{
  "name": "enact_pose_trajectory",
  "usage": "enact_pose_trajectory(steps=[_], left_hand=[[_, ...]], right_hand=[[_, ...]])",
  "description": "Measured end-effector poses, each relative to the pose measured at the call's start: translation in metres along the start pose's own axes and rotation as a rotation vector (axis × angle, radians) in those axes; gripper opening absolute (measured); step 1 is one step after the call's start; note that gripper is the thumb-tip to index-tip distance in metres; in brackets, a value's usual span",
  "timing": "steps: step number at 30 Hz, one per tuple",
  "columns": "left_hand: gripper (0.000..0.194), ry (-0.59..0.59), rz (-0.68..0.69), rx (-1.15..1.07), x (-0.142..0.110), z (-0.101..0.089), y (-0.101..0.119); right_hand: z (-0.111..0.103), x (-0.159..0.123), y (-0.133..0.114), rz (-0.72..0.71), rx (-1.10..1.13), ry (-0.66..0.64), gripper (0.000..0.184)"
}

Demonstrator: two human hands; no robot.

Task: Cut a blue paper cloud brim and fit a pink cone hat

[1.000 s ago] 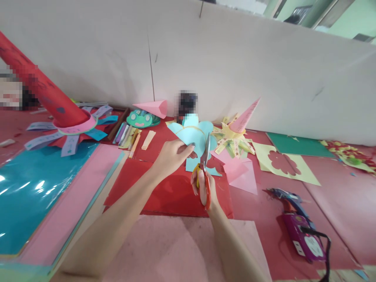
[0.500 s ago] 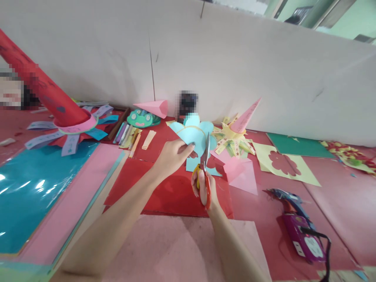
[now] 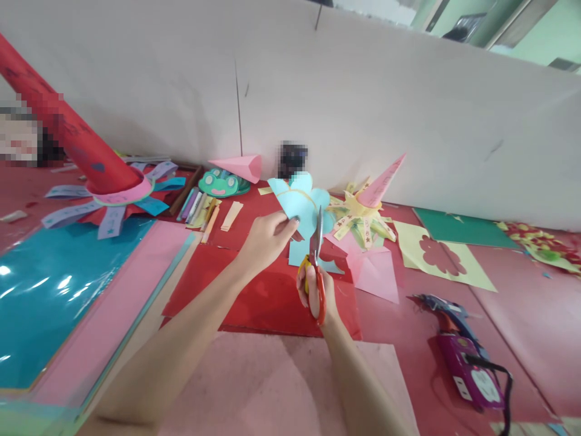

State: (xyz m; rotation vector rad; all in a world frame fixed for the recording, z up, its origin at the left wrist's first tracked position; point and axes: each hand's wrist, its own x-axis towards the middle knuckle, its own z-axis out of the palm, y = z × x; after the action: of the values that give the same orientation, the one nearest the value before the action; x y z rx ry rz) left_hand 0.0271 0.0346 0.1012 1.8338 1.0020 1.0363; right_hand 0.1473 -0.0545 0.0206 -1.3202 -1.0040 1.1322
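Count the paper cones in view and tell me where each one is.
3: red cone at far left, pink cone lying by the wall, pink cone on the yellow star piece. Others may be hidden.

Light-blue paper flower — held upright, orange-handled scissors cutting it

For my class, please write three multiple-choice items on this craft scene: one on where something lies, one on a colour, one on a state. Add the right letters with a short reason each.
1. Where does the purple and blue glue gun lie?
A. on the person's right, on the red table
B. beside the frog mask
C. under the teal sheet

2. What colour are the handles of the metal-bladed scissors?
A. green
B. orange and yellow
C. black

3. What is the left hand doing?
A. resting flat
B. gripping the glue gun
C. pinching the light blue flower-shaped paper

Answers: 1 A, it lies at the right edge; 2 B, seen in the right hand; 3 C, the fingers clasp the paper.
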Motion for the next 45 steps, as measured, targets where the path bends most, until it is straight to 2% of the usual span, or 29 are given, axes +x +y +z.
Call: enact_pose_trajectory(steps=[6,9,15,18,24,35,45], left_hand=[[0.028,0.097,0.097,0.163,0.0,0.001,-0.001],[0.03,0.109,0.113,0.219,0.001,0.001,-0.002],[0.028,0.036,0.135,0.196,0.001,0.001,-0.002],[0.025,-0.02,0.147,0.198,0.0,0.002,-0.001],[0.028,-0.096,0.144,0.225,-0.004,0.004,0.007],[0.03,-0.143,0.071,0.184,-0.005,0.003,0.012],[0.028,-0.108,0.055,0.17,-0.003,0.003,0.009]], right_hand=[[0.0,0.0,0.001,-0.006,0.004,-0.019,0.045],[-0.001,0.0,0.003,-0.02,0.017,-0.03,0.044],[0.0,0.003,0.007,-0.139,0.072,-0.107,0.042],[0.0,0.004,0.006,-0.204,0.066,-0.088,0.039],[0.0,0.005,0.001,-0.233,0.041,-0.033,0.039],[0.0,0.001,-0.004,-0.185,-0.013,0.019,0.04],[-0.001,0.001,0.0,-0.139,0.006,0.041,0.042]])
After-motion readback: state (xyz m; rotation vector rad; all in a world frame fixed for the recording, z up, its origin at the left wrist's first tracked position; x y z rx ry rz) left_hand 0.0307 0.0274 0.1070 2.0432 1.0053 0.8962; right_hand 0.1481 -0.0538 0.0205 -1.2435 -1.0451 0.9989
